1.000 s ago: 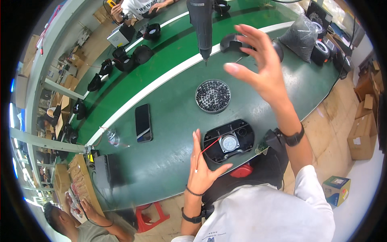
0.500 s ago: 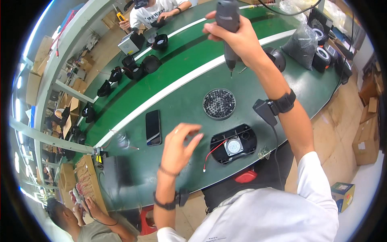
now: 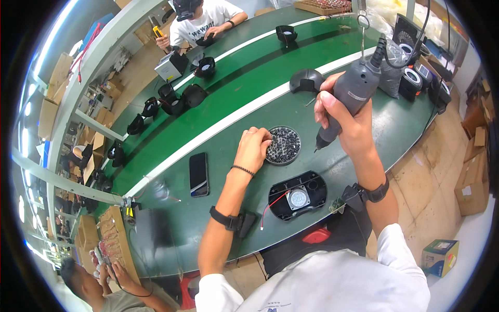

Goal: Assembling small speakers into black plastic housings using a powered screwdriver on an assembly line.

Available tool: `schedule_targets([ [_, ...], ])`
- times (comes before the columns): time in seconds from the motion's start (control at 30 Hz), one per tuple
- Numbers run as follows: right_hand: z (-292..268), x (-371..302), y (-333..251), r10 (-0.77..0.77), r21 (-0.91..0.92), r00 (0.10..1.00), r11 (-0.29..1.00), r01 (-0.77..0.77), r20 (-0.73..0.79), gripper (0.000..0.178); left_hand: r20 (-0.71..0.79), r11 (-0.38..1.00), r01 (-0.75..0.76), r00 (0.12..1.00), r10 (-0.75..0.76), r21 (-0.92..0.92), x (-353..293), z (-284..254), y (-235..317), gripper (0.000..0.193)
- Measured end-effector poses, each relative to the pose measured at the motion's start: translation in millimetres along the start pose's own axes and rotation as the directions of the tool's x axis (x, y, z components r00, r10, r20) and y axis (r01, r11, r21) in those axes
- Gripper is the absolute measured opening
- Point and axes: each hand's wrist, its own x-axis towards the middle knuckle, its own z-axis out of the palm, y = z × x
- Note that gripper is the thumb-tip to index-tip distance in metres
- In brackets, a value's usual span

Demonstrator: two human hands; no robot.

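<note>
My right hand [image 3: 351, 119] is wrapped round a dark grey electric screwdriver [image 3: 355, 87]. It hangs from a spring at its top, and its bit points down to the left, above the bench right of the dish. A round clear dish [image 3: 284, 164] holds many small black screws. At the dish's left rim, my left hand [image 3: 252, 151] has its fingers drawn together; whatever may be between the fingertips is hidden. Nearer to me lies a black plastic housing [image 3: 276, 195], hollow side up, with a square-framed speaker [image 3: 298, 198] in it. A red wire [image 3: 268, 208] trails out leftward.
A black phone [image 3: 198, 174] lies left of my left forearm. Beyond the dish sits a black curved shell [image 3: 306, 81]. More black units [image 3: 173, 99] stand on the green belt [image 3: 234, 83]. One co-worker [image 3: 205, 23] sits across, another at lower left. A plastic bag [image 3: 391, 78] stands right.
My left hand has moved forward to the screw dish, its fingers closing. My right hand has brought the screwdriver nearer and to the right, its bit now lower.
</note>
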Motion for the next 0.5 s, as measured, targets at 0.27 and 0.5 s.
schedule_targets([
  [0.27,9.7,9.1,23.9,-0.164,0.225,0.98,0.956,0.186,-0.114,0.016,0.149,0.498,0.271,0.951,-0.271,-0.824,-21.6,-5.6,12.9,0.015],
  [0.5,18.7,9.1,44.6,-0.161,0.309,0.964,0.925,0.222,-0.211,0.019,0.202,0.318,0.31,0.922,-0.329,-0.896,-34.9,-1.4,16.3,0.018],
])
